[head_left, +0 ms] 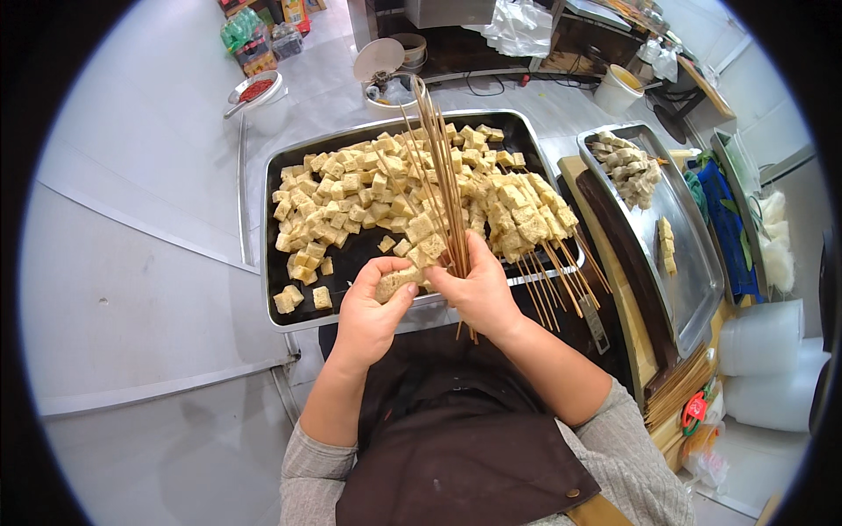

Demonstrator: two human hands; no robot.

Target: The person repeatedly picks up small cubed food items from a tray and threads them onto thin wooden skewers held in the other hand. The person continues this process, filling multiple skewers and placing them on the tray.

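Note:
My left hand (pixel 376 314) pinches porous, pale yellow tofu cubes (pixel 395 283) between thumb and fingers, at the front edge of a dark metal tray (pixel 355 263). Close beside it, my right hand (pixel 479 289) grips a bundle of thin bamboo skewers (pixel 446 177) that stands nearly upright. Its thumb reaches across to the cubes in the left hand; whether a skewer runs through them is hidden. A heap of loose tofu cubes (pixel 355 191) fills much of the tray. At the tray's right lie stacked, threaded tofu skewers (pixel 526 214), their bare sticks sticking out over the front rim.
To the right, a silver tray (pixel 697 283) holds pale skewered pieces (pixel 625 167) and one short tofu skewer (pixel 666 246). Nearby lie more bamboo sticks (pixel 677 388), red-handled scissors (pixel 694 414) and plastic tubs (pixel 763 355). Buckets (pixel 618 92) stand on the floor beyond.

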